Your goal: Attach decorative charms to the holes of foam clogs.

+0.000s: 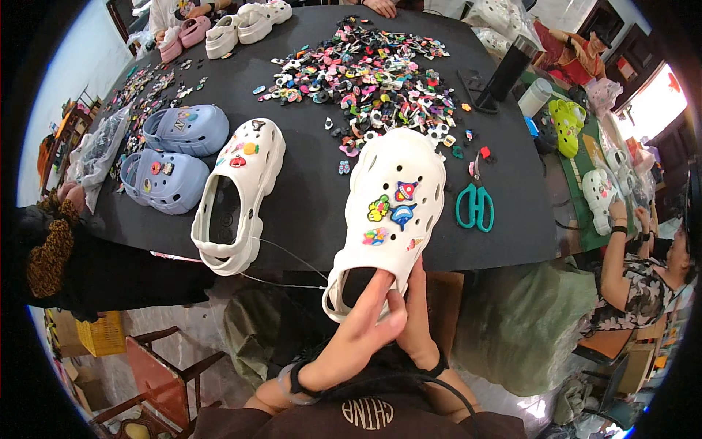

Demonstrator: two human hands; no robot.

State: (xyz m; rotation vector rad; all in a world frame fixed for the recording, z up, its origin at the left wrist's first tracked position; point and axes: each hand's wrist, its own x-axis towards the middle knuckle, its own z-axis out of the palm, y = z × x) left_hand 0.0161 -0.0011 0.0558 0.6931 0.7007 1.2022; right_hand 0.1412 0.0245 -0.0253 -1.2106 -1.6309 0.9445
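A white clog (pixel 369 170) with several colourful shoe charms is held toe-up at the table's near edge. The fingers of my left hand (pixel 355 344) reach into its foot opening. My right hand (pixel 415 318) grips its right side near the opening, partly hidden behind the left hand and the shoe. A thin clear cord (pixel 289 287) links this clog to a second white clog (pixel 267 157) lying to the left, which also carries charms. Teal-handled scissors (pixel 475 208) lie just right of the held clog.
A large heap of charms (pixel 373 69) covers the table's (pixel 307 212) middle. Blue clogs (pixel 179 175) sit at left, pink (pixel 194 33) and white ones (pixel 256 23) at far left. A black bottle (pixel 506 69) stands right. Other people work around, one holding a white clog (pixel 597 194).
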